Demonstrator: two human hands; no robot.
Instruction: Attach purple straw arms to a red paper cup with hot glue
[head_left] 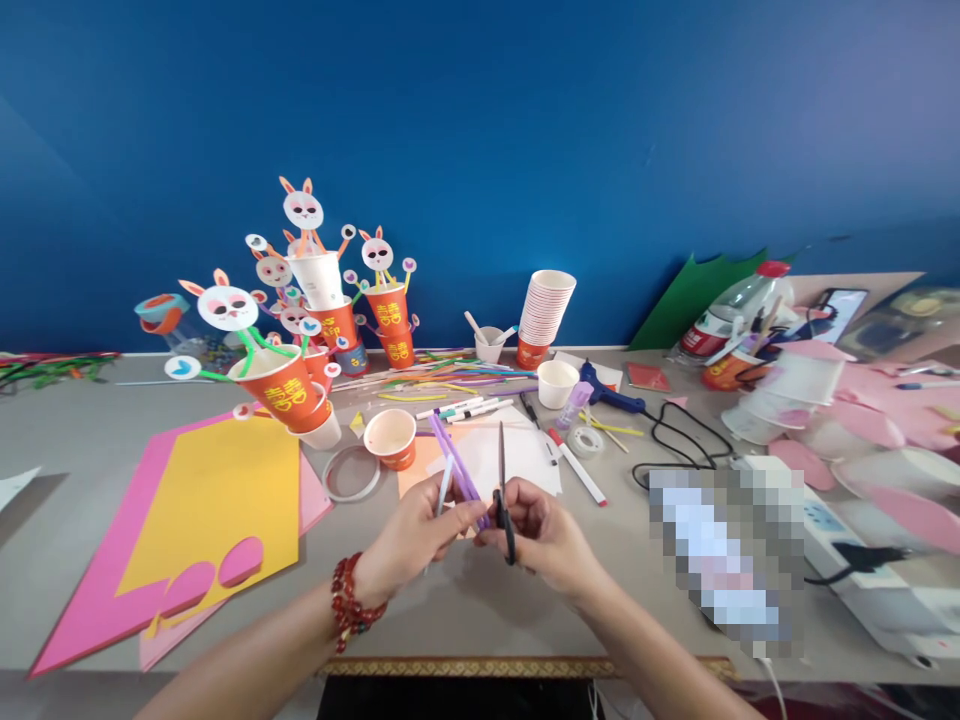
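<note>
My left hand pinches two thin purple strips and a slender whitish stick above the grey desk; my right hand grips black-handled metal scissors, upright just beside the strips. Beyond my fingers lie white paper sheets. An open orange paper cup stands beyond my left hand, near a pale tape ring. Rightward lie a white red-capped marker and a blue glue gun, its black cable looping across the desk.
</note>
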